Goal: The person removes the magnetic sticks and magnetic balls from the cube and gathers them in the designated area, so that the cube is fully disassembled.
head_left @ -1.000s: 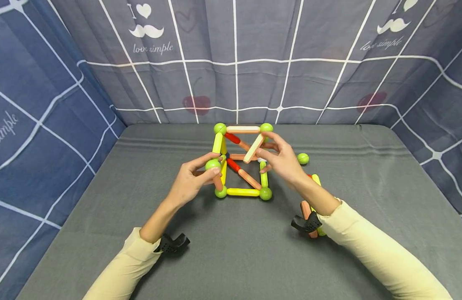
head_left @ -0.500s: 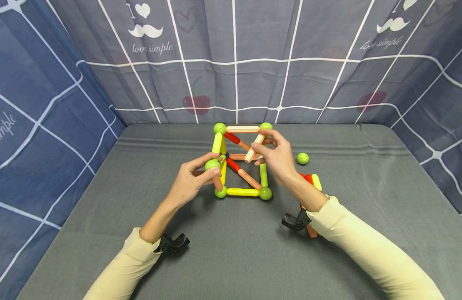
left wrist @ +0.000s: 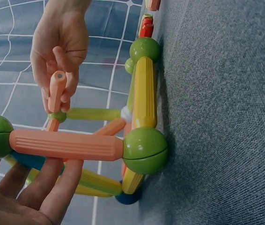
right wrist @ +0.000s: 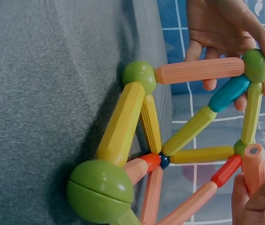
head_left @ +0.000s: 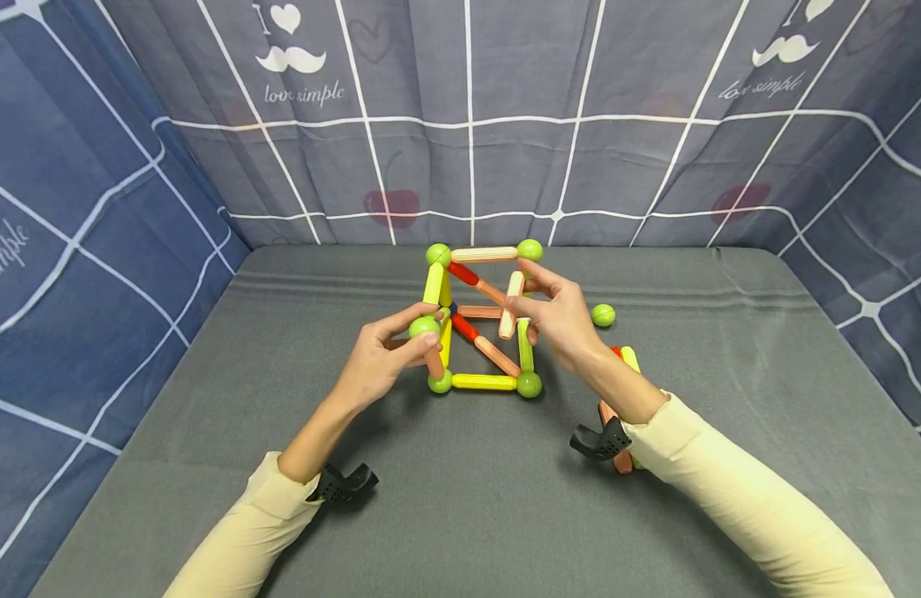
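Observation:
A box-like frame of magnetic sticks and balls stands on the grey cloth; a yellow stick (head_left: 484, 382) forms its front bottom edge. My left hand (head_left: 374, 361) pinches a green ball (head_left: 424, 327) on the front left upper corner, atop an orange upright stick (left wrist: 67, 144). Its fingers reach behind that stick. My right hand (head_left: 566, 322) grips a separate orange stick (head_left: 511, 307) between thumb and fingers, just below the back right upper green ball (head_left: 530, 251). One end of that stick points at the right wrist camera. Fingers hide part of the back right upright.
A loose green ball (head_left: 603, 315) lies right of the frame. Several spare sticks (head_left: 629, 359) lie under the right forearm, partly hidden by it. Behind the table hangs a grid-patterned curtain (head_left: 520, 166), which also closes both sides.
In the head view, my right hand has swung the orange stick from a slant to nearly straight toward me, its near end shifting slightly right and down. My left hand stays in place.

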A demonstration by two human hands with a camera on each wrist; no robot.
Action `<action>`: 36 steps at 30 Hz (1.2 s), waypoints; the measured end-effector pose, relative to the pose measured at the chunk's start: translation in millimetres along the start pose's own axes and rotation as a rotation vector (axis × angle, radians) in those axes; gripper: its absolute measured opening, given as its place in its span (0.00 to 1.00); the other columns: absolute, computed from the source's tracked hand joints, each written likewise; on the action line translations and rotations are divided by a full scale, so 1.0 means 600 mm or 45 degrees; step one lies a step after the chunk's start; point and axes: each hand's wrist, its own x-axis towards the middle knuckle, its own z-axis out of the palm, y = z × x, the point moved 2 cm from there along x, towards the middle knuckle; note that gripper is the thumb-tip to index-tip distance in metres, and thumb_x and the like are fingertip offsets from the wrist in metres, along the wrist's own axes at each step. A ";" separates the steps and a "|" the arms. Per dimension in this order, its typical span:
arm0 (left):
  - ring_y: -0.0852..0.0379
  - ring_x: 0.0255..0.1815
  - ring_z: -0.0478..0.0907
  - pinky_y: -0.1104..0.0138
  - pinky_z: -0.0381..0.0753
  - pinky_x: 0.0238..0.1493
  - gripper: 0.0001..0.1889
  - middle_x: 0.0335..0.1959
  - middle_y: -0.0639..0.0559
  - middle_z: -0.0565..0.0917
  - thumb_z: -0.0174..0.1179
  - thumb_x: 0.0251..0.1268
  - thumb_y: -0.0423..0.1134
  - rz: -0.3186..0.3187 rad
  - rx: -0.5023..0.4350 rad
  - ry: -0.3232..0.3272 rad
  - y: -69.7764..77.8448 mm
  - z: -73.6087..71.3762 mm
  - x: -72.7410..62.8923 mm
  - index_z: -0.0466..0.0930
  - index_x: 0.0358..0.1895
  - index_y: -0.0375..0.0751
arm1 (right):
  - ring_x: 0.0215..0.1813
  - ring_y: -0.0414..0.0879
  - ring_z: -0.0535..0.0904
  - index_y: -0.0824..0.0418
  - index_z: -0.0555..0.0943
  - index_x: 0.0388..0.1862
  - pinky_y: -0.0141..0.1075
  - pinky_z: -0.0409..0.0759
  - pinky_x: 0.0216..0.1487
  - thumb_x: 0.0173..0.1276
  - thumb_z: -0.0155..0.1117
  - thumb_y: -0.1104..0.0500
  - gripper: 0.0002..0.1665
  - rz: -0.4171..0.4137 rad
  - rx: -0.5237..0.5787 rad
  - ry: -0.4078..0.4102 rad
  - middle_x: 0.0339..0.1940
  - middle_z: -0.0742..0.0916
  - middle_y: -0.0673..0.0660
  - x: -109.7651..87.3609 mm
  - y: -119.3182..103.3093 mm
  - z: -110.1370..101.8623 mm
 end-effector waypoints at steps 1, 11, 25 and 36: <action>0.42 0.47 0.83 0.56 0.84 0.43 0.23 0.60 0.38 0.78 0.61 0.68 0.28 -0.001 -0.006 0.000 0.000 0.000 0.000 0.72 0.65 0.29 | 0.21 0.41 0.76 0.59 0.72 0.71 0.28 0.68 0.12 0.63 0.65 0.72 0.36 0.008 -0.021 -0.024 0.50 0.77 0.61 -0.002 0.001 -0.001; 0.28 0.49 0.79 0.56 0.84 0.44 0.23 0.60 0.38 0.78 0.61 0.68 0.28 0.001 -0.009 0.001 0.000 0.007 0.001 0.72 0.65 0.30 | 0.11 0.42 0.62 0.60 0.71 0.70 0.31 0.64 0.12 0.63 0.67 0.67 0.35 0.009 -0.187 -0.130 0.52 0.79 0.63 -0.034 0.009 -0.032; 0.31 0.47 0.80 0.57 0.84 0.44 0.22 0.59 0.39 0.78 0.61 0.68 0.30 -0.006 0.016 -0.003 0.002 0.006 0.001 0.74 0.65 0.33 | 0.17 0.39 0.65 0.65 0.70 0.67 0.31 0.64 0.14 0.67 0.68 0.62 0.31 0.054 -0.345 -0.093 0.50 0.80 0.61 -0.107 0.015 -0.142; 0.30 0.49 0.79 0.57 0.84 0.44 0.22 0.62 0.34 0.76 0.61 0.68 0.30 0.001 0.005 0.007 0.001 0.005 0.001 0.74 0.65 0.33 | 0.14 0.39 0.62 0.67 0.67 0.68 0.36 0.66 0.15 0.70 0.66 0.58 0.32 0.101 -0.631 -0.001 0.43 0.80 0.51 -0.152 0.033 -0.280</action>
